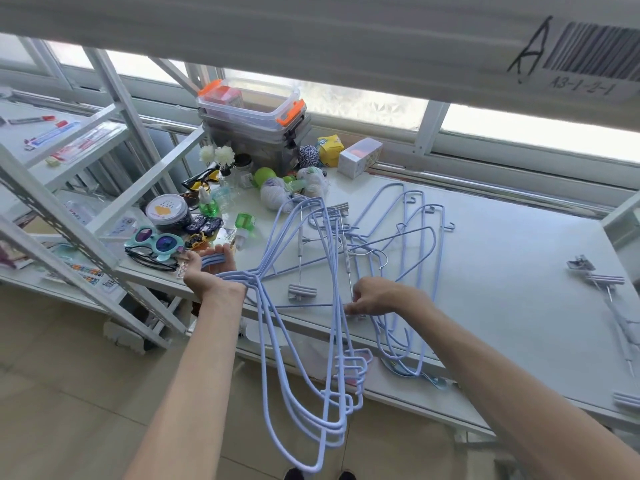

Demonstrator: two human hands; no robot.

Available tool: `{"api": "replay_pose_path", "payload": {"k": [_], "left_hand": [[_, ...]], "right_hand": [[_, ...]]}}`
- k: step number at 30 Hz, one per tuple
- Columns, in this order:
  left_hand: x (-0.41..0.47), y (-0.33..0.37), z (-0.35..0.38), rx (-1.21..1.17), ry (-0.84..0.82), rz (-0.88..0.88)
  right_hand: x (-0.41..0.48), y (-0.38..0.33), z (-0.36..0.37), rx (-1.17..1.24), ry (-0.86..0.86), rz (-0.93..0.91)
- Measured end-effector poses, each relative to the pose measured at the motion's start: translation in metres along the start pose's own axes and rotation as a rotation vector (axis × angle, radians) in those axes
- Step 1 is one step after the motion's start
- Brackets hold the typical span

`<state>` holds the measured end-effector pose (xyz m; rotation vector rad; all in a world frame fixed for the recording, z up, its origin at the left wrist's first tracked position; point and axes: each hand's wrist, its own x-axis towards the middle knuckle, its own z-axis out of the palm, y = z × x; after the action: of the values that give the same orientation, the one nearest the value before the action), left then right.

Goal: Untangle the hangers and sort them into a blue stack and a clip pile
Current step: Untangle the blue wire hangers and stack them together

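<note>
My left hand (204,268) grips the hooks of a bunch of pale blue wire hangers (301,368); their bodies hang past the front edge of the white table (502,271). My right hand (372,296) pinches a wire in the tangle (398,244) of blue hangers and metal clip hangers lying on the table. One clip hanger's grey clip (302,292) lies between my two hands. A separate group of clip hangers (604,285) rests at the table's right edge.
Clutter fills the table's back left: stacked clear storage boxes (252,112), sunglasses (156,242), green bottles (207,204), a twine ball (308,155), a small white box (358,157). A white metal rack (69,216) stands at left. A shelf beam with a barcode label (585,53) runs overhead.
</note>
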<state>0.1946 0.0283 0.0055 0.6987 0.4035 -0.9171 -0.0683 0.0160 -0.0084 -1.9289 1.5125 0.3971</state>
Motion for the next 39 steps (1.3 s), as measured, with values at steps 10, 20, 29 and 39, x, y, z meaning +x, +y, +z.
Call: {"api": "replay_pose_path", "payload": {"k": [10,20,29,39], "left_hand": [[-0.006,-0.006,0.004,-0.04,-0.005,-0.032],[-0.003,-0.017,0.023,-0.076,0.008,-0.043],[0.005,-0.023,0.025,-0.027,0.02,-0.051],[0.005,-0.012,0.026,-0.024,-0.009,-0.021]], "right_hand": [[-0.007,0.001,0.002,-0.035,0.193,0.011],[-0.023,0.016,0.014,0.053,0.326,-0.074],[-0.035,0.008,0.022,-0.062,0.473,0.048],[-0.018,-0.002,0.001,0.09,0.268,0.119]]}}
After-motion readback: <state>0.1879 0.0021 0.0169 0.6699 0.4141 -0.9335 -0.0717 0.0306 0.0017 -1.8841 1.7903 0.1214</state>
